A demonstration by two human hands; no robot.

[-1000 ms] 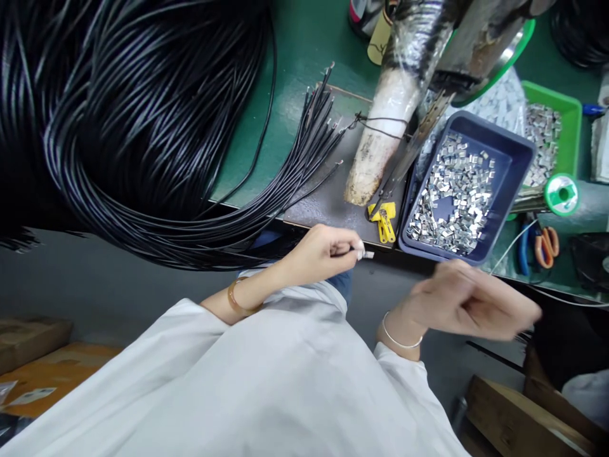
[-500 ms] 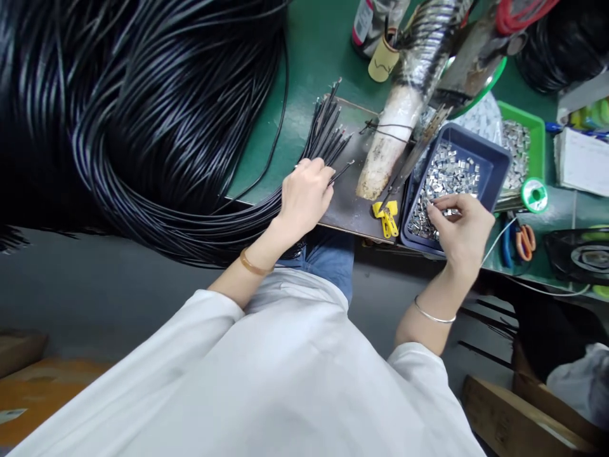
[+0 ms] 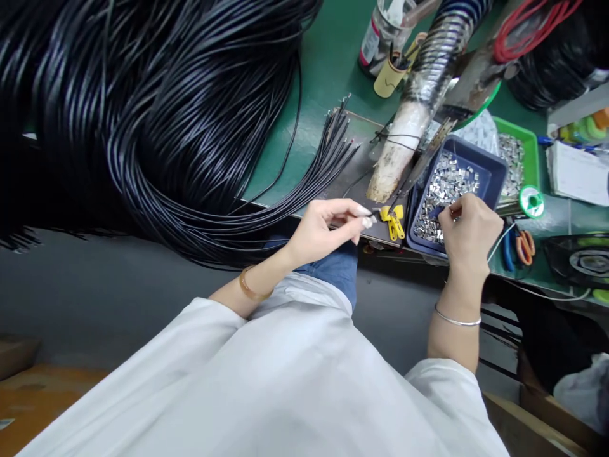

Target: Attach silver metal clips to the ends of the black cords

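My left hand [image 3: 328, 230] pinches the end of a black cable near the table's front edge, just left of a yellow clip-like tool [image 3: 394, 222]. Behind it, the bundle of black cables [image 3: 328, 158] lies with its stripped ends fanned out. My right hand [image 3: 469, 231] is over the front part of a dark blue tray [image 3: 490, 174] of small silvery metal pieces [image 3: 450, 178]. Its fingertips are pressed together at the pieces; whether one is between them is too small to tell.
A large coil of black cable [image 3: 190, 95] covers the left. A wrapped tube [image 3: 404, 127] slants down to the middle. At the right are a green tray [image 3: 533, 143], a solder spool [image 3: 531, 201], orange-handled pliers [image 3: 525, 246] and papers [image 3: 578, 166]. Cups [image 3: 389, 77] stand behind.
My left hand has left the cable bundle and moved right and toward me, now with one cable end in its fingers. My right hand has turned knuckles-up over the blue tray.
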